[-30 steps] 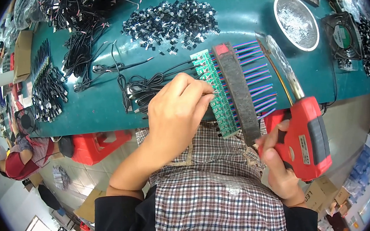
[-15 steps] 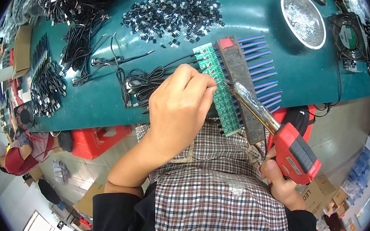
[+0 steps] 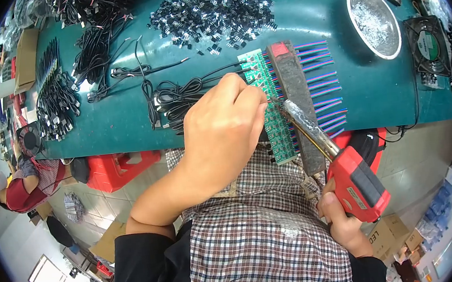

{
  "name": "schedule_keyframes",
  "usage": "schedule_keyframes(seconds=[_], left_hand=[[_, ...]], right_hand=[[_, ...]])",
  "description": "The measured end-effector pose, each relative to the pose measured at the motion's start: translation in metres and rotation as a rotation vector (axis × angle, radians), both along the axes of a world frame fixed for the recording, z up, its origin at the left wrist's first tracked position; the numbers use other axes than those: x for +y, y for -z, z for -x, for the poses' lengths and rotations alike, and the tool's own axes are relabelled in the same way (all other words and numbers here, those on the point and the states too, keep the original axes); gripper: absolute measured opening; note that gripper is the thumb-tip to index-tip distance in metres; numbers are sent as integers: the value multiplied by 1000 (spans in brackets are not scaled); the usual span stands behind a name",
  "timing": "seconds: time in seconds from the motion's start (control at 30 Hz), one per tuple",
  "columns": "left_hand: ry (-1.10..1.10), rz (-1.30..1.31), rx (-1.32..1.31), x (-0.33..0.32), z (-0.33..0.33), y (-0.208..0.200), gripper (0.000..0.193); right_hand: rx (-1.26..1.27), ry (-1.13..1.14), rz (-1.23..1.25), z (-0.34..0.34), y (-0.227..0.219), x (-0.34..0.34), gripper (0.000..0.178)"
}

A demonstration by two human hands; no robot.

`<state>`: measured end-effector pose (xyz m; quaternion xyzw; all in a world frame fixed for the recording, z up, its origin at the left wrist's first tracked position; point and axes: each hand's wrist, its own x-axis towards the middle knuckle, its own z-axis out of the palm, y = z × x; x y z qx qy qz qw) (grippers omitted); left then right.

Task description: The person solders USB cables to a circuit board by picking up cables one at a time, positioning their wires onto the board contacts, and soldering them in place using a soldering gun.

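My left hand (image 3: 224, 127) is closed in a pinch over a green circuit board panel (image 3: 282, 144), with a thin reddish wire at its fingertips. A red and black soldering gun (image 3: 360, 185) is gripped in my right hand (image 3: 343, 221), its tip at the panel close to my left fingertips. The exact contact point is too small to make out. Along the panel's right side lies a dark grey bar (image 3: 301, 106), and multicoloured ribbon wires (image 3: 323, 84) stick out beyond it. Coiled black cables (image 3: 178, 97) lead to the panel's upper left part, partly behind my left hand.
Small black and silver connectors (image 3: 214, 17) are heaped at the back. A metal bowl (image 3: 396, 35) of silvery bits and a square fan (image 3: 428, 48) stand to the right. Bundled black cables (image 3: 56, 105) lie left. Beyond the left table end, a person (image 3: 24, 187) sits near a red stool (image 3: 115, 173).
The table things have shifted slightly rightward in view. My left hand still pinches at the panel, and the soldering gun has tilted and shifted a little, its tip staying near those fingers.
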<state>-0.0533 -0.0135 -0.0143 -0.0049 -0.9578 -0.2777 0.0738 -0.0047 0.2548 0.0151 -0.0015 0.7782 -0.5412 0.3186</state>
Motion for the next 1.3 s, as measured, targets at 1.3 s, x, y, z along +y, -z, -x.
schedule_keyframes(seconds=[1.3], left_hand=[[18,75,17,2,7,-8,16]], right_hand=[[-67,117,131,-2,-12,-3,15]])
